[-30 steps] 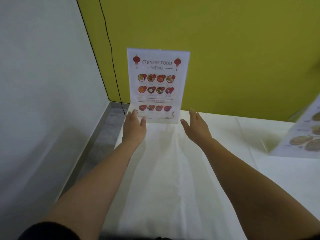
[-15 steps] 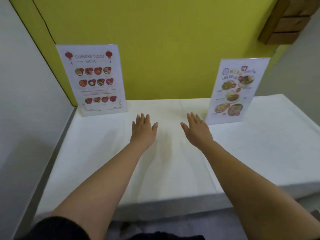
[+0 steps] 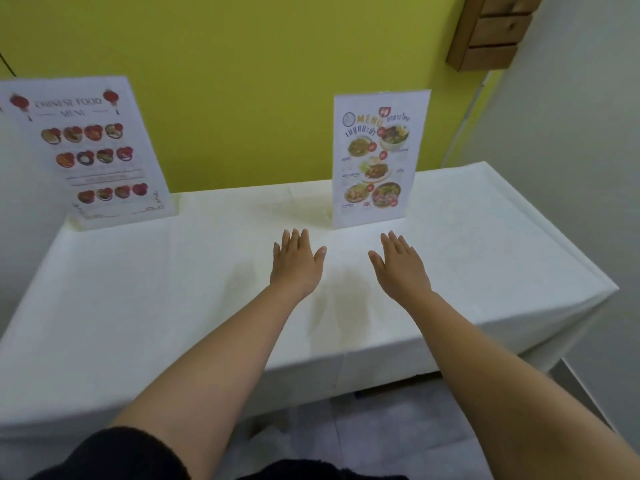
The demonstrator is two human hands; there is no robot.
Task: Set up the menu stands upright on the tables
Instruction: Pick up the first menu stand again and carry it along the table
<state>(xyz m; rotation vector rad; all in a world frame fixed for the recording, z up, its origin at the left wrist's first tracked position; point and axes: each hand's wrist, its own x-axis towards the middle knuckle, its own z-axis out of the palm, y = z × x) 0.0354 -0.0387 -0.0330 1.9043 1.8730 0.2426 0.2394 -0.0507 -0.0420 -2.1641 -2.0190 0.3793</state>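
Two menu stands are upright on a table covered with a white cloth (image 3: 138, 306). The Chinese food menu stand (image 3: 86, 150) is at the back left corner, leaning slightly back. The second menu stand (image 3: 377, 161), with colourful dish photos, is at the back, right of centre. My left hand (image 3: 298, 261) and my right hand (image 3: 398, 261) hover flat over the cloth just in front of that second stand, fingers spread, palms down, holding nothing. Neither hand touches a stand.
A yellow-green wall (image 3: 242, 81) runs right behind the table. A wooden wall box (image 3: 491, 32) hangs at the upper right. A grey wall closes in on the right, and the table's front edge drops to a grey floor (image 3: 363, 427).
My hands have left the Chinese menu stand and moved right, now in front of the second stand. The view has swung right and pulled back from the table.
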